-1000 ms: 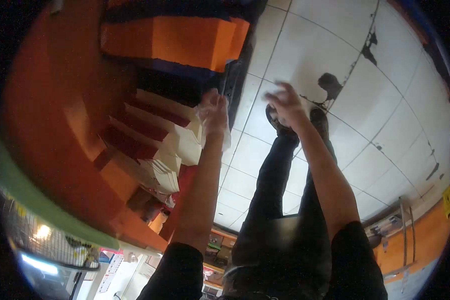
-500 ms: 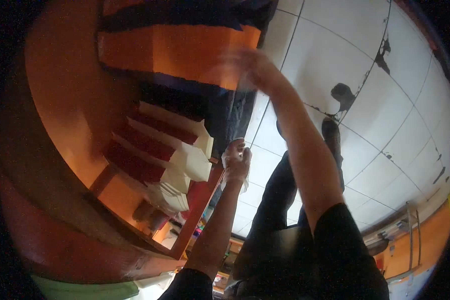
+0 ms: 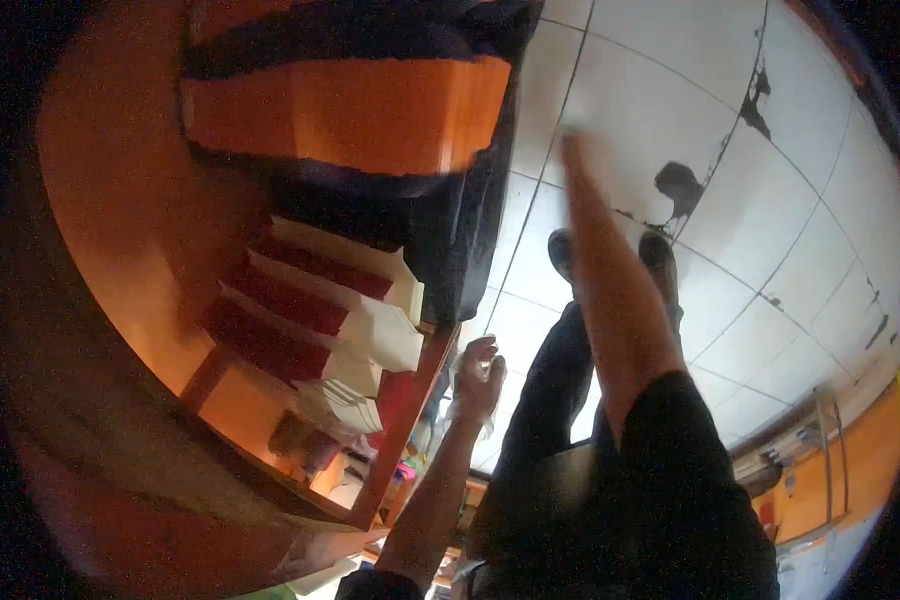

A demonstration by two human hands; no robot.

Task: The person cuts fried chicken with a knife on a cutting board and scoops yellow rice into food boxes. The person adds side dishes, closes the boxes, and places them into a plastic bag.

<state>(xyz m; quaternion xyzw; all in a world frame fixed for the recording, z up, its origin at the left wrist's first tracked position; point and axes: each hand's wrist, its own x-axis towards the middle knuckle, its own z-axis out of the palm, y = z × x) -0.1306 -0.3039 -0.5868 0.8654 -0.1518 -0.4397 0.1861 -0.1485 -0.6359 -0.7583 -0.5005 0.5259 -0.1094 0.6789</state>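
Note:
My left hand (image 3: pixel 480 388) hangs low beside the red cabinet's edge, with its fingers curled. Crumpled thin white material (image 3: pixel 458 412) shows around the palm and wrist; whether it is plastic or cloth I cannot make out. My right hand (image 3: pixel 576 150) is stretched forward over the floor and smeared by motion, so its fingers cannot be read. Left of my hands, several folded cream-and-dark-red pieces (image 3: pixel 380 335) lie stacked in an orange compartment. Beyond them is an orange panel (image 3: pixel 350 115) with dark ragged borders, nearest to my right hand.
White floor tiles (image 3: pixel 710 90) with dark chipped patches stretch ahead and to the right. My shoes (image 3: pixel 658 258) stand on them. A red wooden edge (image 3: pixel 410 425) runs along my left. An orange cabinet (image 3: pixel 815 490) with a metal rail stands at the lower right.
My right hand has swung from in front of the orange panel to the right, over the tiles. My left hand has dropped closer to my body, still with the white material.

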